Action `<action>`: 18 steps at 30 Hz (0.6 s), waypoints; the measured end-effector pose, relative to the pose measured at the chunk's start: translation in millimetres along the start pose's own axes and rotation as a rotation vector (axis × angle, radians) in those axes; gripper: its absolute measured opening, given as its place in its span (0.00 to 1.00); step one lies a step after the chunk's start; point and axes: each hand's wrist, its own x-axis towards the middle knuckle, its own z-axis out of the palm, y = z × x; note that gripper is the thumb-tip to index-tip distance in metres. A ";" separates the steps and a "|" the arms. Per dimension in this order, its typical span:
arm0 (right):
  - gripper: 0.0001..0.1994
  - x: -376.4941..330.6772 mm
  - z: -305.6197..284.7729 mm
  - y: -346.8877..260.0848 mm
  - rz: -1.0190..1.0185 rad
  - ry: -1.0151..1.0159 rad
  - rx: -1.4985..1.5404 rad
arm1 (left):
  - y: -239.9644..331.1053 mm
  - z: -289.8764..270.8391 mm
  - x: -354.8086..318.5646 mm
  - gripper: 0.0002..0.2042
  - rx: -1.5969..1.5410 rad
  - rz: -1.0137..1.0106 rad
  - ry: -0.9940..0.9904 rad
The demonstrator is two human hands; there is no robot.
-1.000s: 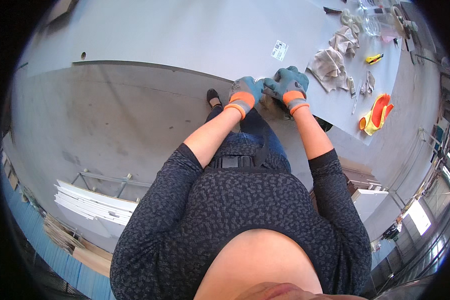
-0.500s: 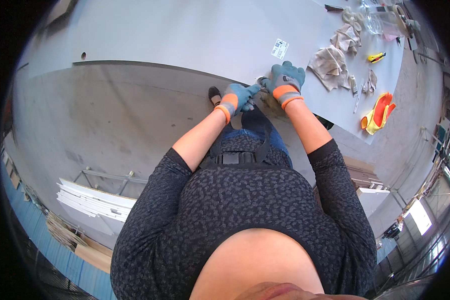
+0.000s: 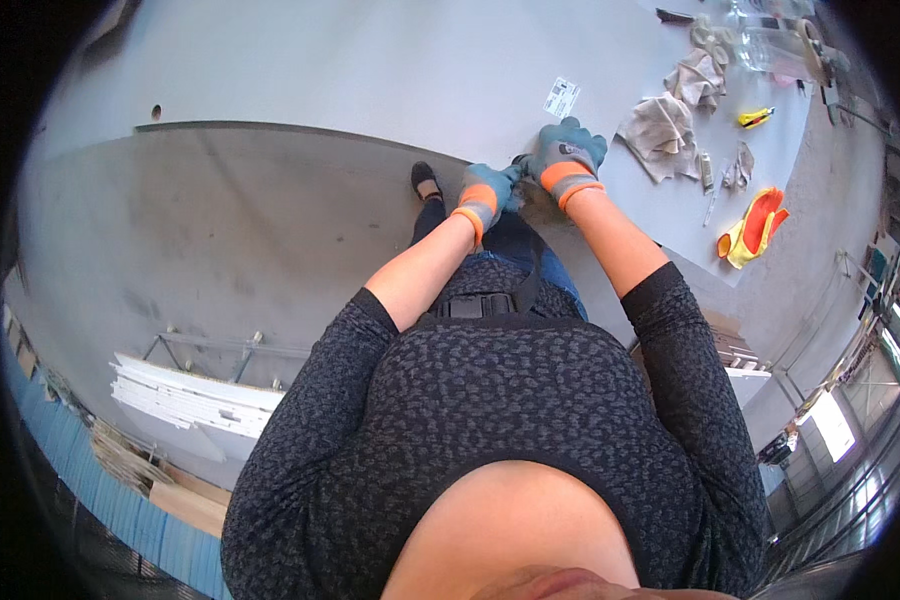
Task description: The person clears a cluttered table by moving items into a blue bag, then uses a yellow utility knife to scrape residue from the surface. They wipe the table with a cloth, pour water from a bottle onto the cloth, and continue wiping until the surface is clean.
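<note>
My left hand [image 3: 488, 190], in a grey-blue glove with an orange cuff, is at the near edge of a large pale grey panel [image 3: 370, 75]. Its fingers are curled together, with the tips close to my right hand [image 3: 568, 155]. The matching gloved right hand bends over the panel's edge, its fingers closed and its thumb toward the left hand. A small dark thing shows between the two hands; the gloves hide most of it, so its kind cannot be told. Just beyond the right hand, a white printed label [image 3: 561, 97] is stuck on the panel.
Right of my hands lie crumpled beige cloths [image 3: 660, 135], a small tube [image 3: 706, 172], a yellow utility knife [image 3: 756, 118] and yellow-and-orange gloves [image 3: 753, 228]. Tape rolls and clear plastic bottles [image 3: 765, 50] stand farther back. White boards [image 3: 195, 395] rest on a rack behind me at left.
My left hand has shifted slightly right and its wrist has turned. The right hand has moved a little left. A pale round thing seen between them is now mostly covered.
</note>
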 end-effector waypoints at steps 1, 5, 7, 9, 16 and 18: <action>0.28 2.9 2.3 1.9 0.008 0.001 0.007 | 3.1 -1.3 -0.3 0.14 -0.032 -0.031 -0.026; 0.28 -1.5 -4.5 4.6 -0.001 0.013 0.026 | 5.1 -19.3 -4.9 0.11 0.032 -0.029 -0.211; 0.29 0.9 -12.0 15.4 -0.075 -0.050 0.187 | 4.5 -31.4 -11.0 0.08 0.173 0.040 -0.348; 0.29 25.6 -2.9 60.0 -0.206 -0.200 0.511 | 6.5 -38.8 -32.3 0.09 0.245 0.116 -0.283; 0.15 10.7 42.3 146.6 0.074 0.196 1.295 | 20.3 -18.6 -63.4 0.16 0.815 0.798 0.071; 0.14 10.7 61.8 172.2 0.061 0.257 1.270 | 30.3 -1.9 -71.5 0.19 1.018 0.886 0.058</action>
